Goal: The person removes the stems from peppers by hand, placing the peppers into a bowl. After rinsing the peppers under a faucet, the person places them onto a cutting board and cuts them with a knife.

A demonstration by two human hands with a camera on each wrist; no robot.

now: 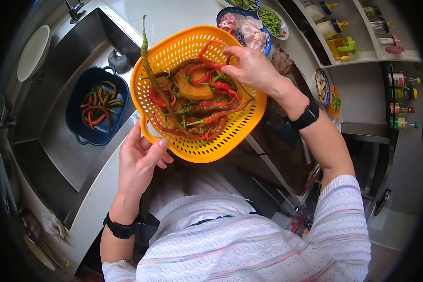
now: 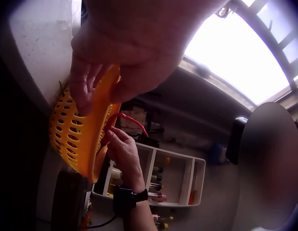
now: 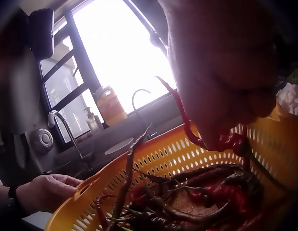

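Observation:
A yellow plastic colander full of long red and green chili peppers is in front of the body, beside the sink. My left hand grips its rim at the near left, thumb on top and fingers below the handle slot. Above the far right part of the colander, my right hand pinches a curled red chili pepper between thumb and fingertips. One long greenish-brown chili leans out over the far rim. In the left wrist view the red chili sticks out past the colander's edge.
In the steel sink at left is a dark blue basin holding more chilies. Behind the colander stand a blue-rimmed plate of sliced meat and a bowl of chopped greens. A bottle rack is at right.

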